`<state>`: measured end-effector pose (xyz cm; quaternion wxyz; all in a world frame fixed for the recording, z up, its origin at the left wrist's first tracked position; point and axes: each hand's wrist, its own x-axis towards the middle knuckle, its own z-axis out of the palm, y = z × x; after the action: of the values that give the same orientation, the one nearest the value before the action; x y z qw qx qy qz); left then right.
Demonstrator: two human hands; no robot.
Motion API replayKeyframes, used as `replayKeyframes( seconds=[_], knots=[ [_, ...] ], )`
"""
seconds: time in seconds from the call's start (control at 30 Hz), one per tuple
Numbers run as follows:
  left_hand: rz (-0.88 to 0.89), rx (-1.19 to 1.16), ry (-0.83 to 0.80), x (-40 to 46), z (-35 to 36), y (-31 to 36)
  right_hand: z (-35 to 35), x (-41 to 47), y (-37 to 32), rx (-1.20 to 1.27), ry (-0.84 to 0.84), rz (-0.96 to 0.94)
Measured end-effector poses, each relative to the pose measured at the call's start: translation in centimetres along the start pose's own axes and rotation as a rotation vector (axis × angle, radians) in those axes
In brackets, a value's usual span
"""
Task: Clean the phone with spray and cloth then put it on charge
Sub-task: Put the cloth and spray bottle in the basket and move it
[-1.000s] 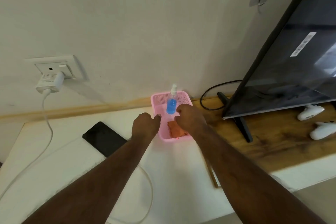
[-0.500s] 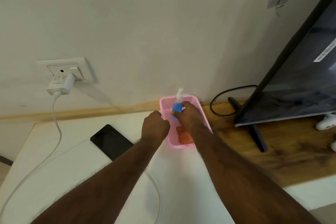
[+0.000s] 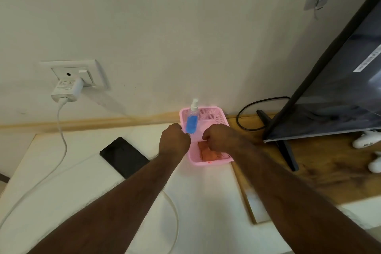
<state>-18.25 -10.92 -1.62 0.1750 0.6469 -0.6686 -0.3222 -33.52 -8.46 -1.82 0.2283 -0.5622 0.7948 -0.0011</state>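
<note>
My left hand [image 3: 174, 140] is curled at the near-left rim of the pink basket [image 3: 221, 116], w/ the spray bottle [image 3: 192, 122] upright just beyond the knuckles; can't tell if I'm gripping it. Right hand [image 3: 219, 138], fingers curled, sits over the orange cloth [image 3: 208, 153] in the basket; grasp unclear. Phone [image 3: 123, 156] lies flat, left of both hands.

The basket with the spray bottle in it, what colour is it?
Pink. The basket shows best in the head view, the only one here.
</note>
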Motion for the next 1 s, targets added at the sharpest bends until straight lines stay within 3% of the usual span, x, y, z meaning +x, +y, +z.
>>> replayKeyframes(
  seconds=[0.2,0.27,0.57,0.63,0.73,0.83,0.93,1.0],
  knots=[
    [0.006,0.022,-0.005,0.0,-0.1,0.0,0.3,0.4,0.0,0.034,-0.024,0.030],
    [0.000,0.021,-0.005,0.1,0.0,-0.1,1.4,1.0,0.0,0.167,0.049,0.059],
    [0.032,-0.014,-0.017,0.4,-0.1,-0.5,0.1,4.6,-0.4,0.158,0.149,0.024],
    [0.031,-0.018,-0.027,0.4,0.0,-0.4,0.1,5.5,-0.5,0.287,0.178,0.010],
    [0.027,-0.036,-0.020,0.6,0.2,-0.6,-0.2,5.3,-1.2,0.712,0.152,0.221],
    [0.009,-0.066,-0.015,0.6,0.4,-0.7,0.0,5.4,-1.3,0.989,0.116,0.275],
    [-0.010,-0.068,-0.029,0.1,-0.1,-0.5,0.0,5.1,-1.3,0.876,0.130,0.277],
    [-0.003,-0.038,-0.023,-0.4,-1.0,-0.5,-0.4,4.0,-1.8,0.501,0.147,0.238]
  ],
)
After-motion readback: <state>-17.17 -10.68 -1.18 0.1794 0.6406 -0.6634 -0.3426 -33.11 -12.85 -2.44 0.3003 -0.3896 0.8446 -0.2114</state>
